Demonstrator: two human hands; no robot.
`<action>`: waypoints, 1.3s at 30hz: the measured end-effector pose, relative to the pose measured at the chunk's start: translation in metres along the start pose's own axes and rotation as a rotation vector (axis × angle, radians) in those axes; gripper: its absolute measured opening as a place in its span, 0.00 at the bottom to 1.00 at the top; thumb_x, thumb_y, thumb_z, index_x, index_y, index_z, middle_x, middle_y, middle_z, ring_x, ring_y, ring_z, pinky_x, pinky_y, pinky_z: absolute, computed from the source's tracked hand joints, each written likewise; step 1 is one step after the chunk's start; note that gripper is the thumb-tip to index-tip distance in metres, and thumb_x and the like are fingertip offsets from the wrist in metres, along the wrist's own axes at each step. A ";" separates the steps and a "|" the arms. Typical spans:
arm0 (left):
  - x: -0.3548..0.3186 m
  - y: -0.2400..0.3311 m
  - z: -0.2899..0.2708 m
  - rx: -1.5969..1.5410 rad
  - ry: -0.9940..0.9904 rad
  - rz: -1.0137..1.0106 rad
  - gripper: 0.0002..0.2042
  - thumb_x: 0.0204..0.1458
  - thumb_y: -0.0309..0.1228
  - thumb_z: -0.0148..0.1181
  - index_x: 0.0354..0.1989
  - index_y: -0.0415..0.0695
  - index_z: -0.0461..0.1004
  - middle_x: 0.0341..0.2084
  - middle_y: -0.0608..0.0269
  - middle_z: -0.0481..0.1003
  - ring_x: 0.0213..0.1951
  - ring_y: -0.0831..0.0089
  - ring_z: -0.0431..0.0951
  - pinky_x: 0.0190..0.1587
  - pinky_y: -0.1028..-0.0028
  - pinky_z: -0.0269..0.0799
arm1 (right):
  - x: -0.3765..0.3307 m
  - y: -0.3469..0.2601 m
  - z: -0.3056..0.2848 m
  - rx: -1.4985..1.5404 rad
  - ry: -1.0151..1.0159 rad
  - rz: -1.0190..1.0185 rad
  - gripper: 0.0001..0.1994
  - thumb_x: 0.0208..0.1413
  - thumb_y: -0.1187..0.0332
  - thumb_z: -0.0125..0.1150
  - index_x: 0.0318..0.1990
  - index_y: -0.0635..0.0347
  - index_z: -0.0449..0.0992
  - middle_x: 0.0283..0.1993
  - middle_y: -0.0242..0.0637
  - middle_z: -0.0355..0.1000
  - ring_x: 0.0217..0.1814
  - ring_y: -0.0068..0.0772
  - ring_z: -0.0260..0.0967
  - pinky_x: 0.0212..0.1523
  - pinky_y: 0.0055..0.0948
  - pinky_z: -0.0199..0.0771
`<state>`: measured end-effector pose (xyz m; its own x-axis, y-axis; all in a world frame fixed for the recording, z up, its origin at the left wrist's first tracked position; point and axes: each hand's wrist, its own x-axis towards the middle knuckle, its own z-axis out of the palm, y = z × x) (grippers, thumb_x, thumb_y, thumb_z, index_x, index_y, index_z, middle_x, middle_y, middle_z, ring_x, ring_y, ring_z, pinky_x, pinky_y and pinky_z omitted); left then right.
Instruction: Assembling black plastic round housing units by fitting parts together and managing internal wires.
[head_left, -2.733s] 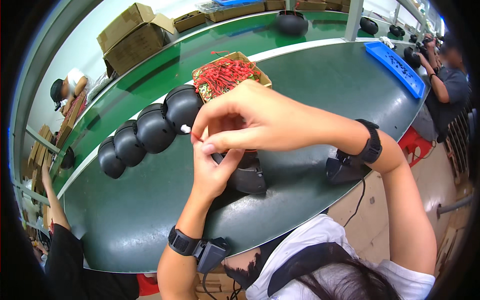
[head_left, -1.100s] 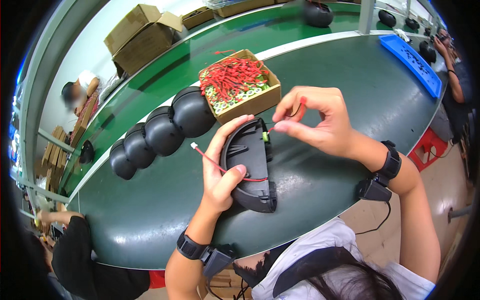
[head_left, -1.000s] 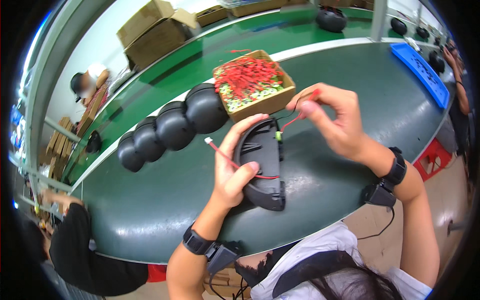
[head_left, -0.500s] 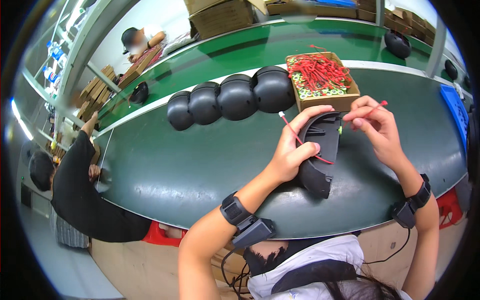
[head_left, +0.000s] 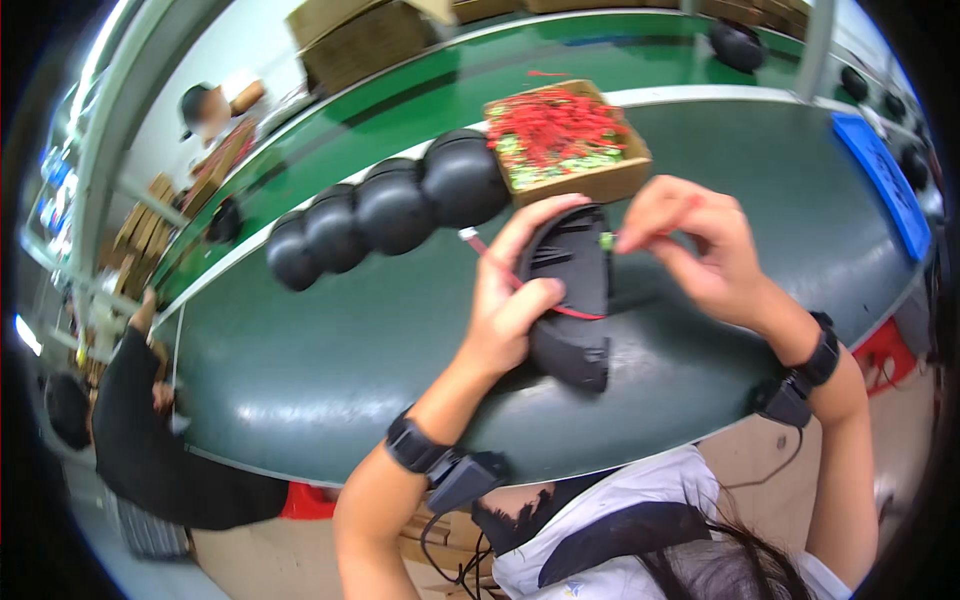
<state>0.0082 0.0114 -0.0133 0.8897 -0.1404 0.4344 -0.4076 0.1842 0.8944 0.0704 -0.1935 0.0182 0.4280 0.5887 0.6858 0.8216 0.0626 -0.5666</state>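
My left hand grips a black plastic half-shell, ribbed slots on its upper part facing up. Under the thumb runs a red wire, with a white connector at its far end, left of the hand. At the shell's upper right edge sits a small green part. Just beside it, the thumb and index finger of my right hand are pinched together. Red shows blurred among these fingers, likely a lead like the others. Both hands are above the green table.
Beyond my hands, a cardboard box holds many red wires with small green boards. A row of several black rounded shells stands left of it. A blue tray lies far right. A co-worker in black sits at left; another person is farther back.
The view has shifted, so the table and hands appear farther left. The right-hand fingers still pinch near the green part, and the red connector end that stuck out beyond them no longer shows clearly.
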 end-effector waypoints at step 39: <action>-0.009 0.011 0.022 0.359 0.092 0.099 0.16 0.62 0.33 0.43 0.33 0.35 0.75 0.42 0.51 0.76 0.49 0.64 0.72 0.59 0.65 0.59 | -0.005 0.016 -0.005 0.114 0.144 0.278 0.12 0.53 0.74 0.59 0.45 0.63 0.72 0.50 0.35 0.72 0.49 0.23 0.67 0.47 0.25 0.69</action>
<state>-0.0090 -0.0065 -0.0050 0.8504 -0.0485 0.5239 -0.5243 -0.1621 0.8360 0.0835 -0.1990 0.0076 0.6857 0.4760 0.5507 0.6217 0.0104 -0.7832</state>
